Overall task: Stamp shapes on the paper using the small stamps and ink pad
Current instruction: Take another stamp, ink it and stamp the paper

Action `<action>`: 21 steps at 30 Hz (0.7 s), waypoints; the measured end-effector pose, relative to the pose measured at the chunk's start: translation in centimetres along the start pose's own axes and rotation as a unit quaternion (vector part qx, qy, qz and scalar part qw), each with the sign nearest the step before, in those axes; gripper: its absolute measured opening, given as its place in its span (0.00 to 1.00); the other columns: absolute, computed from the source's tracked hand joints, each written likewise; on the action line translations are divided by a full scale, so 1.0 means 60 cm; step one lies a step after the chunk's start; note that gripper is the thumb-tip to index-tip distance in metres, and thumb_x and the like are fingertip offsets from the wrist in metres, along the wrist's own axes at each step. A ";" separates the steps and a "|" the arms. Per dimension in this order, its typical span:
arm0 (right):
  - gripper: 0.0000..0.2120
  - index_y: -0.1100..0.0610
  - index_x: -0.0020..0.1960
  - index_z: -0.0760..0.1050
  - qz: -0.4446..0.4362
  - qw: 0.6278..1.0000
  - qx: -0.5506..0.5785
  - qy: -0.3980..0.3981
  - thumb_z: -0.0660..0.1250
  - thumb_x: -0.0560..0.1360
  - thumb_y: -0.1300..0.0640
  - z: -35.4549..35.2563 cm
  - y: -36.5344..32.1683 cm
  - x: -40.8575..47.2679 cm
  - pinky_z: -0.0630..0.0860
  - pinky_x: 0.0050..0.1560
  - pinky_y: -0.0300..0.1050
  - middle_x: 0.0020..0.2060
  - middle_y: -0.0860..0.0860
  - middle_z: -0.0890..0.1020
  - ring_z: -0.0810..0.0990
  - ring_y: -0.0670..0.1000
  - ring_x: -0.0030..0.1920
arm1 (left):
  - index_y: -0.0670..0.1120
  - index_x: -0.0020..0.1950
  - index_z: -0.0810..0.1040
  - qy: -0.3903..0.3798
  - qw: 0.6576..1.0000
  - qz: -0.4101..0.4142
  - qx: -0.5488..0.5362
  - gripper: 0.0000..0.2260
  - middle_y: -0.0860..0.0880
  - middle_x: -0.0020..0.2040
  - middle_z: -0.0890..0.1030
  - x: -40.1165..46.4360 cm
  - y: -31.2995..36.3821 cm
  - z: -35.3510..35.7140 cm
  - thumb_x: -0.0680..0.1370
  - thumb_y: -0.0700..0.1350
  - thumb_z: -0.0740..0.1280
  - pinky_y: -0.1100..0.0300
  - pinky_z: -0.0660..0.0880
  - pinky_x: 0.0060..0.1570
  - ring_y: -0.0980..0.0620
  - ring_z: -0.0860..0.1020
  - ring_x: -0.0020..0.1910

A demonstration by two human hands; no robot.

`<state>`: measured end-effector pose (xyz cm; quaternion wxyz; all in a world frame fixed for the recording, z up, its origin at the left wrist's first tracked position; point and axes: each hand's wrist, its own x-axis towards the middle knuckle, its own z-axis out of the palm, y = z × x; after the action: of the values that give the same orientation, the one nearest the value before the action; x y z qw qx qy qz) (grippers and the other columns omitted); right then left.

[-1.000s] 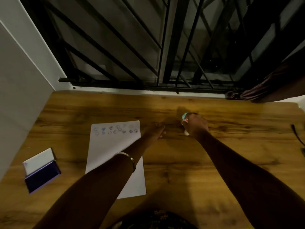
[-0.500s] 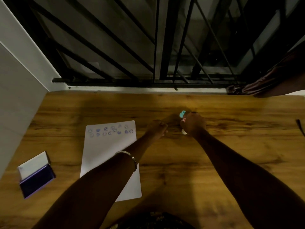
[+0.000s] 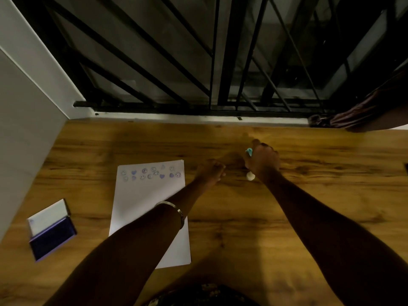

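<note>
A white paper (image 3: 150, 208) lies on the wooden table (image 3: 309, 195), with several purple stamped shapes (image 3: 152, 173) along its top edge. An open ink pad (image 3: 51, 235), dark purple with a white lid, sits at the left. My right hand (image 3: 262, 162) is curled round small stamps: a teal one (image 3: 249, 151) pokes out above and a white one (image 3: 250, 176) below. My left hand (image 3: 210, 171) hovers just right of the paper's top corner with curled fingers; whether it holds anything is hidden.
A black metal window grille (image 3: 220, 62) rises behind the table's far edge. A white wall (image 3: 26, 107) closes the left side. A brown cloth (image 3: 364, 111) lies at the back right. My left forearm, with a metal bracelet (image 3: 174, 212), crosses the paper.
The view has shifted slightly. My two hands have stayed close together right of the paper, with the right hand still gripping the stamps.
</note>
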<state>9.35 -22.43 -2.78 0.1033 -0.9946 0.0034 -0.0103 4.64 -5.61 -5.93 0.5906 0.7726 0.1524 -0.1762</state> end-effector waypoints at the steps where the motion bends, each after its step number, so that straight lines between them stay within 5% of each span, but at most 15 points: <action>1: 0.18 0.57 0.62 0.71 -0.004 1.000 -0.008 -0.005 0.64 0.76 0.47 0.002 -0.002 0.004 0.79 0.53 0.56 0.50 0.57 0.82 0.80 0.59 0.51 | 0.43 0.56 0.78 0.002 1.000 0.000 0.000 0.10 0.52 0.40 0.80 0.001 0.000 -0.001 0.81 0.47 0.62 0.68 0.72 0.34 0.59 0.76 0.35; 9: 0.11 0.57 0.54 0.76 -0.044 0.998 -0.052 0.017 0.62 0.78 0.51 0.007 -0.016 0.014 0.78 0.48 0.50 0.45 0.56 0.83 0.81 0.56 0.45 | 0.42 0.57 0.78 0.013 0.999 -0.014 -0.026 0.10 0.52 0.41 0.80 0.006 0.003 -0.014 0.81 0.46 0.62 0.71 0.73 0.31 0.59 0.77 0.35; 12: 0.13 0.56 0.53 0.76 -0.081 0.996 -0.018 0.030 0.59 0.79 0.49 0.000 -0.032 0.006 0.77 0.50 0.51 0.43 0.55 0.82 0.79 0.55 0.44 | 0.42 0.61 0.76 0.022 0.993 -0.061 -0.098 0.12 0.52 0.42 0.80 0.004 0.017 -0.022 0.80 0.46 0.63 0.68 0.74 0.31 0.58 0.77 0.35; 17: 0.13 0.56 0.53 0.79 -0.119 0.988 0.096 0.001 0.62 0.78 0.48 -0.016 -0.084 -0.014 0.76 0.45 0.47 0.43 0.55 0.84 0.81 0.55 0.43 | 0.44 0.67 0.73 0.022 0.969 -0.097 -0.228 0.14 0.44 0.59 0.79 -0.015 0.036 -0.043 0.82 0.43 0.59 0.60 0.74 0.38 0.54 0.78 0.40; 21: 0.09 0.54 0.50 0.79 -0.145 0.973 0.174 -0.038 0.65 0.76 0.50 -0.015 -0.140 -0.042 0.73 0.39 0.40 0.43 0.53 0.85 0.82 0.53 0.42 | 0.43 0.61 0.76 0.028 0.955 -0.080 -0.285 0.11 0.45 0.54 0.81 -0.041 0.030 -0.078 0.81 0.43 0.62 0.60 0.77 0.41 0.53 0.79 0.40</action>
<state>6.85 -14.37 -0.22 0.2721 -0.9510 -0.1463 0.0119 3.65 -1.59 -2.15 0.7658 0.5618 0.2741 -0.1508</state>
